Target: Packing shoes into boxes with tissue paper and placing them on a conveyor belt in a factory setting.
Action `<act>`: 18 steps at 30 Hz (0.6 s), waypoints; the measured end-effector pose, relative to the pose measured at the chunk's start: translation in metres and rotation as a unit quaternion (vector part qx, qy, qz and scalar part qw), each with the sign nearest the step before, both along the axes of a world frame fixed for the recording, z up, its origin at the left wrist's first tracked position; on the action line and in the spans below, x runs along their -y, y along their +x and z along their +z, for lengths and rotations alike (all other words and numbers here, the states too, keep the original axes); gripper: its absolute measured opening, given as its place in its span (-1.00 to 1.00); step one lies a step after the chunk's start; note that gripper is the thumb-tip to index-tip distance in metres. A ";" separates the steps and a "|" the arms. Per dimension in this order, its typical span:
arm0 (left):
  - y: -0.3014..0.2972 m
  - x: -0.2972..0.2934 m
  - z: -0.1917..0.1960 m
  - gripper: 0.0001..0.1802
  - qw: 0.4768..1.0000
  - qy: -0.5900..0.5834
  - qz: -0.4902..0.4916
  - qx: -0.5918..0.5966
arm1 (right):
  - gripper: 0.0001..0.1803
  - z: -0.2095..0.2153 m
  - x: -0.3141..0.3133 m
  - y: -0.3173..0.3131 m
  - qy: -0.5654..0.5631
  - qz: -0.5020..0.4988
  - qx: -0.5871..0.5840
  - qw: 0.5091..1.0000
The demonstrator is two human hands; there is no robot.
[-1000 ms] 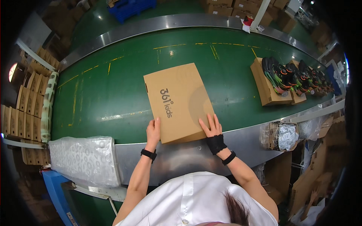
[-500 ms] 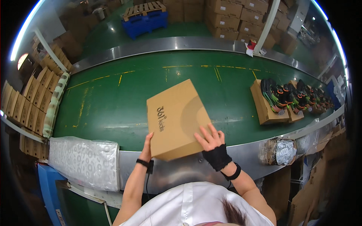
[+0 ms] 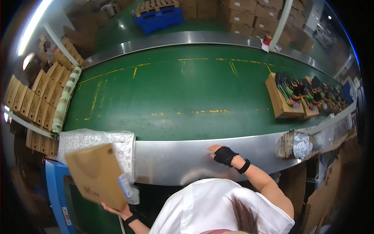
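Note:
A closed brown cardboard shoebox, with a white label on one side, is tilted at the lower left. My left hand grips it by its near edge; part of the fingers is hidden behind the box. Above the metal ledge at the belt's near side is my right hand, in a black fingerless wrist wrap, with nothing in it and its fingers apart. Behind the box lies a plastic-covered stack of white patterned sheets.
The green conveyor belt runs across. Open boxes with dark shoes stand at its right end. Stacked shoeboxes fill the left side, above a blue machine. A wrapped bundle sits on the right ledge.
My left hand has carried the shoebox from over the belt down to the lower left, tilting it. My right hand has let go of it and stays over the metal ledge.

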State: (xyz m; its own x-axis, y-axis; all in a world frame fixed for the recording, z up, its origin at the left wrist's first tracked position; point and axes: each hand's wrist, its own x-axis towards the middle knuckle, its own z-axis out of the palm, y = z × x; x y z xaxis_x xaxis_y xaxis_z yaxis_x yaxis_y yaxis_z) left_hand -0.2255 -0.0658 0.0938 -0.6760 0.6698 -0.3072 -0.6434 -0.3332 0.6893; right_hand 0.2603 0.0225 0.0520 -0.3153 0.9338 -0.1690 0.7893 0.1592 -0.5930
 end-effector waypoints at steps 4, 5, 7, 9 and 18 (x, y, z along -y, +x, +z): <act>-0.042 0.027 -0.027 -0.05 0.990 -0.063 0.066 0.109 | -0.68 -0.051 0.026 0.046 -0.008 -0.113 -0.031 0.993; -0.036 0.021 -0.025 -0.06 0.971 -0.121 0.154 0.139 | -0.77 -0.038 0.024 0.057 -0.099 -0.101 -0.057 0.988; -0.068 0.006 -0.064 -0.18 0.950 -0.245 0.170 0.087 | -0.82 -0.055 0.033 0.093 0.018 -0.122 -0.073 0.990; -0.110 -0.011 -0.107 -0.34 0.983 -0.135 -0.102 0.071 | -0.69 -0.038 0.037 0.120 0.115 -0.179 0.019 0.977; 0.115 -0.155 -0.058 -0.62 0.877 -0.131 -0.444 0.129 | -0.65 0.026 0.084 0.229 0.094 -0.572 -0.752 0.314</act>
State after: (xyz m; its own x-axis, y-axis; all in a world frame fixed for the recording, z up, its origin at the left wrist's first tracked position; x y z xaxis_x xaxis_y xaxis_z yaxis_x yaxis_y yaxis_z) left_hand -0.1101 0.0897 0.0356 0.1908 0.7804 -0.5954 -0.7143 0.5264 0.4611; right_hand 0.4892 -0.0613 0.0781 0.6540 0.5295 -0.5403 -0.7558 0.4263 -0.4970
